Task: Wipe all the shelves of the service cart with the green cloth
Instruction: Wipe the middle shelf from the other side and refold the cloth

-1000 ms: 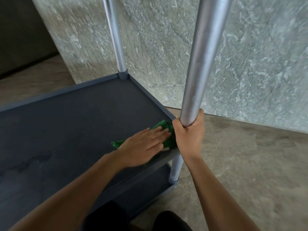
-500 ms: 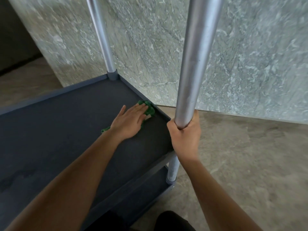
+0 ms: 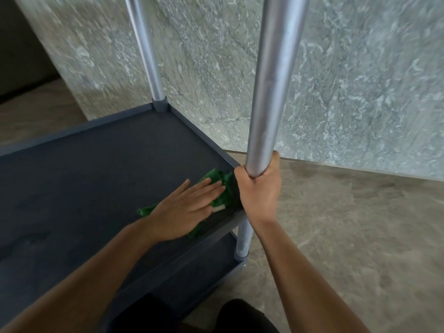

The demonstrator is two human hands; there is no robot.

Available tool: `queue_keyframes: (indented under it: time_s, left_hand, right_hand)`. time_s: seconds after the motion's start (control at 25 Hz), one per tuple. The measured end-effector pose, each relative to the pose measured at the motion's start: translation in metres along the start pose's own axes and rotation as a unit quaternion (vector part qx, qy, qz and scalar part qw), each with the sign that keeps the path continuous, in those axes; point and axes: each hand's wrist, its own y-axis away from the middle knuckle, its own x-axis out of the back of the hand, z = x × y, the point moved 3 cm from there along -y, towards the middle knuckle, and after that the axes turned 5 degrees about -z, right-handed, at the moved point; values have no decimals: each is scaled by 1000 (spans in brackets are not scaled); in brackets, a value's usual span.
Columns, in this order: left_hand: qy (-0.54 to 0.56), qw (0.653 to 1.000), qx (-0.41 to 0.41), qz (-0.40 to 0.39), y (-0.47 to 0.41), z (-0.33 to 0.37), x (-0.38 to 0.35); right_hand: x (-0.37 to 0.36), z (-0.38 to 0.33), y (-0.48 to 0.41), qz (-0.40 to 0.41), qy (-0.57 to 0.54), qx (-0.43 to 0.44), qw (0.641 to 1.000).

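Head view: your left hand (image 3: 185,210) lies palm down on the crumpled green cloth (image 3: 216,176), fingers straight and close together, thumb spread out to the side. It presses the cloth flat rather than gripping it. The cloth sits on the dark grey textured shelf (image 3: 84,169) of the service cart, at the shelf's near right corner, just inside the raised rim. Most of the cloth is hidden under your palm. A bunched part shows past your fingertips, a small tail pokes out behind your wrist on the left, and a pale tag peeks out below your little finger.

Your right hand (image 3: 259,191) is curled tight around the thick silver metal post (image 3: 274,87) at that same corner, thumb up along the tube and fingers wrapped round it. The bunched end of the cloth lies right beside this hand's knuckles; you cannot tell from here whether they touch. So the cloth lies between your two hands, under the left and beside the right.

A second silver post (image 3: 146,51) rises from the shelf's far right corner. Below the shelf, the edge of a lower dark grey shelf (image 3: 204,265) shows. The cart stands on a grey-brown stone floor (image 3: 348,224) beside a grey-green marbled wall (image 3: 360,80).
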Motion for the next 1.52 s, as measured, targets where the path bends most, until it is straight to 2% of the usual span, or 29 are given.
queue_keyframes:
  time_s: [0.08, 0.2, 0.48, 0.64, 0.76, 0.88, 1.04, 1.08, 1.16, 1.24, 1.52]
  left_hand:
    - [12, 999, -43, -14, 22, 17, -5]
    - [-9, 999, -26, 16, 26, 20, -2]
    - [-36, 990, 95, 94, -26, -36, 16]
    - [-36, 973, 208, 98, -64, -81, 34]
    - [-53, 965, 242, 90, -73, -89, 31]
    - [-46, 977, 200, 63, -60, -76, 26]
    - [-99, 993, 62, 25, -7, -44, 7]
    - [-85, 995, 42, 22, 9, -35, 3]
    - [-49, 998, 26, 4, 35, -21, -1]
    - [-64, 998, 15, -8, 49, -10, -3]
    - [-19, 999, 50, -10, 50, -4, -4]
  right_hand:
    - [0, 1, 2, 2, -1, 1, 1000]
    - [1, 2, 5, 10, -3, 12, 1000]
    - [1, -1, 8, 17, -20, 14, 1000]
    - [1, -2, 9, 1, -35, 7, 999]
    - [0, -2, 5, -12, -36, 8, 999]
    - [0, -4, 6, -10, -36, 18, 999]
    - [-1, -5, 4, -9, -31, 17, 999]
    - [-1, -5, 4, -12, -33, 18, 999]
    - [0, -5, 3, -12, -29, 28, 999]
    - [2, -6, 3, -11, -20, 36, 999]
    - [-1, -7, -6, -7, -14, 35, 999]
